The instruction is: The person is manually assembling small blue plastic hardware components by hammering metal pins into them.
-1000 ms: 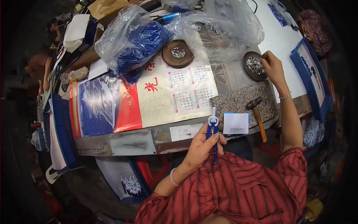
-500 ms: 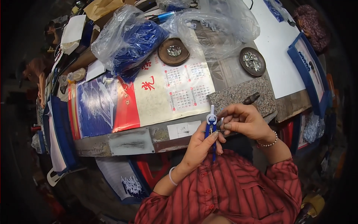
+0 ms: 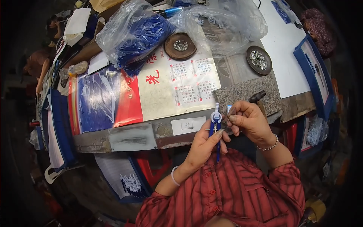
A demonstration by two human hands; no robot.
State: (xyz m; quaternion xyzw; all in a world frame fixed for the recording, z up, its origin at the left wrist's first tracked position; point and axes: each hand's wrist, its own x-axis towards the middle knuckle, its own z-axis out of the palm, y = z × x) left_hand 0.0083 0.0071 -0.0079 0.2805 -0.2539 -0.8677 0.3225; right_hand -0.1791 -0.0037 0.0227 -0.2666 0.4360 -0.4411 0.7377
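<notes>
A drawing compass (image 3: 216,120) with a white ribbed handle and blue legs stands upright in my left hand (image 3: 204,143), thumb pressed against its legs. A thin metal bar crosses it between the legs. Just to its right, my right hand (image 3: 249,120) is closed in a pinch, apart from the compass; what the fingertips hold is too small to make out. A dark-handled tool (image 3: 257,96) lies on the speckled stone slab (image 3: 242,90) behind my right hand. Small metal parts fill two round brown dishes, the left dish (image 3: 170,49) and the right dish (image 3: 267,68).
A clear bag of blue parts (image 3: 141,38) rests on a calendar sheet (image 3: 151,102); another clear bag (image 3: 242,22) holds pale parts. Blue trays (image 3: 321,90) flank the bench. Below left, a tray (image 3: 113,174) carries white-topped pieces. Other people sit at the far left and far right.
My right hand has drawn slightly up and away from the compass, its fingertips more tightly pinched. The left hand keeps its hold on the compass. The whole view has shifted a little.
</notes>
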